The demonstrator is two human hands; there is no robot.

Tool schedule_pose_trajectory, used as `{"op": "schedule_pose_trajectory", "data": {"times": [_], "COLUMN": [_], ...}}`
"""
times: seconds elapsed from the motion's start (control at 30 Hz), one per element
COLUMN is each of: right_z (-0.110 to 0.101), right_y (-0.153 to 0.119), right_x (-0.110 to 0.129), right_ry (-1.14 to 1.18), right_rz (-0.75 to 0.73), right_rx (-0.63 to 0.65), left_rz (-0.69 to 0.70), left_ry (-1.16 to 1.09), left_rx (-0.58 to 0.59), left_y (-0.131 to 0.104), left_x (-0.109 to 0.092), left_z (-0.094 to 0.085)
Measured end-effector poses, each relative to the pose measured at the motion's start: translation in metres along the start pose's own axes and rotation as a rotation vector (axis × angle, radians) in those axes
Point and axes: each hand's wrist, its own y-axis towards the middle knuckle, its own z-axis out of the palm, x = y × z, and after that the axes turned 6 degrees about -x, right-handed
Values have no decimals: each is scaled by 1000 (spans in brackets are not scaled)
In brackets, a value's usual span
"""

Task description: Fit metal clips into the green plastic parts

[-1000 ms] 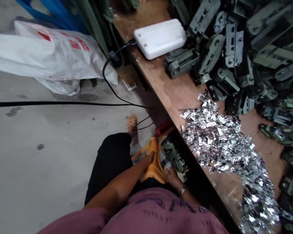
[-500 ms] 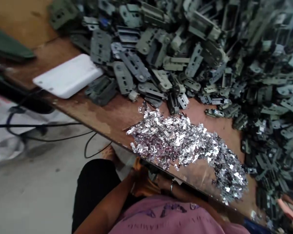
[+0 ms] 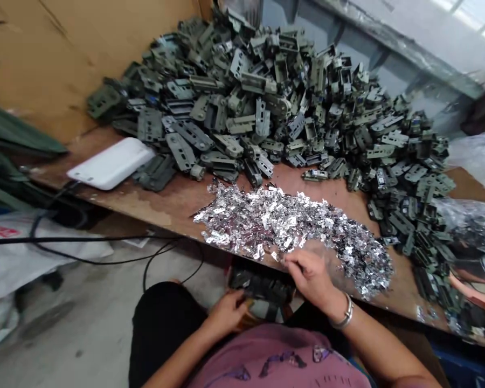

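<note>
My right hand, with a metal bangle at the wrist, is at the table's front edge. Its thumb and forefinger are pinched together beside the heap of small shiny metal clips; whatever lies between the fingertips is too small to make out. Low over my lap is my left hand, fingers curled in. What it grips is hidden, though a yellow-orange patch shows next to the thumb. Under the table edge, just beyond that hand, sits a container of dark parts.
A large mound of grey-green metal housings covers the back and right of the wooden table. At left lies a white box-shaped device with a cable. Black cables hang at left near white sacks. Plastic bags stand at right.
My right hand has risen from below the table to the near edge of the clip heap. My left hand stays low at my lap. The view has tilted up, showing the wall behind.
</note>
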Motion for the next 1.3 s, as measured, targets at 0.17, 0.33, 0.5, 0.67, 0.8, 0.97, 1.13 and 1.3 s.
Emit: {"op": "schedule_pose_trajectory", "data": {"times": [0.17, 0.33, 0.5, 0.67, 0.8, 0.97, 1.13, 1.3], "right_z": [8, 22, 37, 29, 25, -2, -51, -71], "right_y": [6, 12, 42, 61, 68, 92, 152, 190], "right_x": [-18, -14, -14, -32, -40, -54, -99, -135], "right_ry": [-352, -384, -419, -483, -456, -229, -635, -728], "right_rz": [-123, -369, -563, -560, -501, -408, -9, 108], "right_rx": [27, 27, 246, 236, 193, 101, -108, -52], "left_rz": [786, 682, 484, 441, 382, 372, 555, 901], "left_ry": [67, 391, 632, 685, 650, 609, 547, 404], "left_rx": [-472, -1045, -885, -880, -905, -935, -983, -951], "left_y": [-34, -2, 33, 47, 59, 62, 52, 36], "left_x": [-41, -83, -113, -137, -156, -159, -154, -162], "left_z": [-15, -59, -81, -75, -73, -74, -66, -59]}}
